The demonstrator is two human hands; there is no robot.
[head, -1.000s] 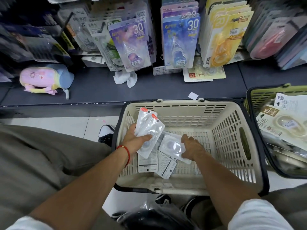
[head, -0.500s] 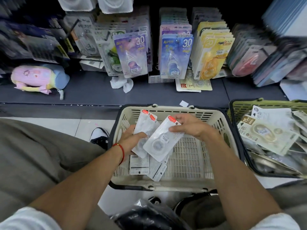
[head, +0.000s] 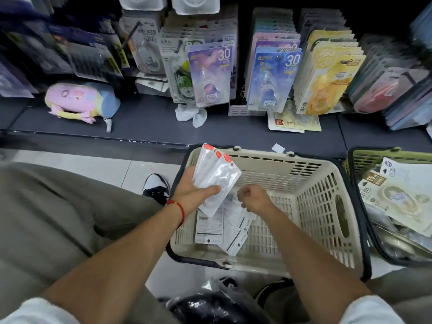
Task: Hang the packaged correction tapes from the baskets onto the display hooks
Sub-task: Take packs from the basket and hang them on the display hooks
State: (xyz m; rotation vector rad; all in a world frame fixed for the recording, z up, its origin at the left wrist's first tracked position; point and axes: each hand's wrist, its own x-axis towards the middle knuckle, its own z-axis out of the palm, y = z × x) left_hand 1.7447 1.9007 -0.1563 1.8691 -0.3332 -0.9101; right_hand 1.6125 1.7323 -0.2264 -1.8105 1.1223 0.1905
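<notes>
Over the cream basket (head: 311,188), left hand (head: 194,191) grips packaged tapes (head: 216,177); right hand (head: 256,199) curled, empty.

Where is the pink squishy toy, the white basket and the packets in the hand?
pink toy (head: 77,99): head view, middle of its body.
white basket (head: 315,206): head view, right inner wall.
packets (head: 216,176): head view, clear front held by left hand (head: 191,195).

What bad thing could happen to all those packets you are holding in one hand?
The left hand grips a fanned stack of packets by one end, so some might slip back into the cream basket. The right hand reaches down among loose packets near the stack and could bump it.
</notes>
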